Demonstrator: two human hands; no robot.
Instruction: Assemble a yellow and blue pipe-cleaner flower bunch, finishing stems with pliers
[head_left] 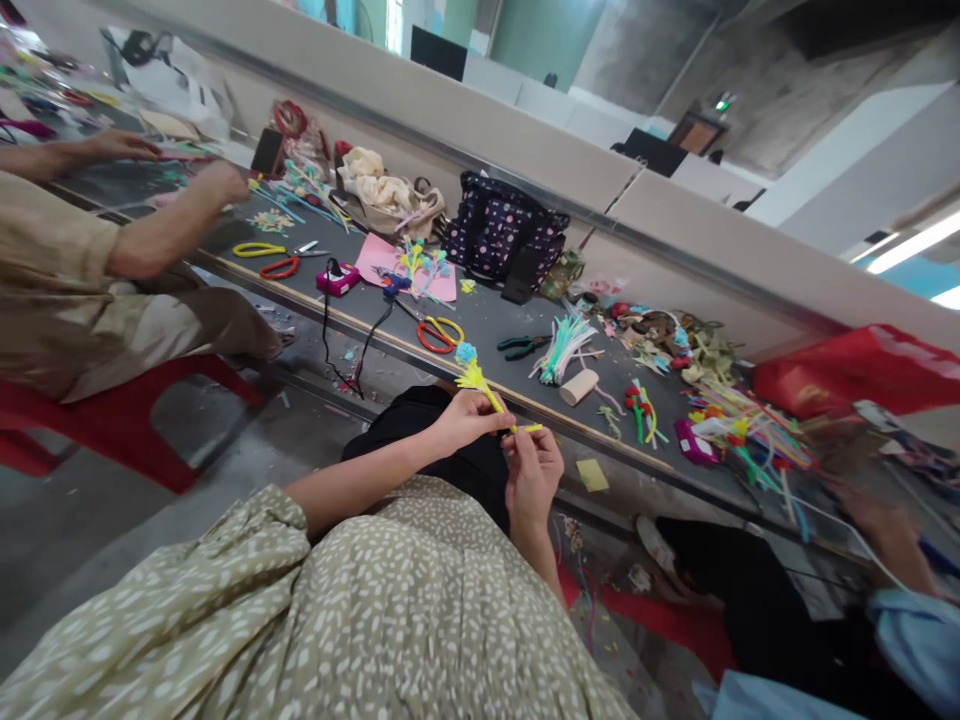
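The flower (472,376) is before the table (480,310). On the table, pliers (537,343) lie between scissors (431,326) to the left and pipe cleaners (562,350) to the right, with a bag (495,230) behind.

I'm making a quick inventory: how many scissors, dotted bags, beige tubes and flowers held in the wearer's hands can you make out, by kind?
Scissors: 2
Dotted bag: 1
Beige tube: 1
Held flower: 1
Total: 5
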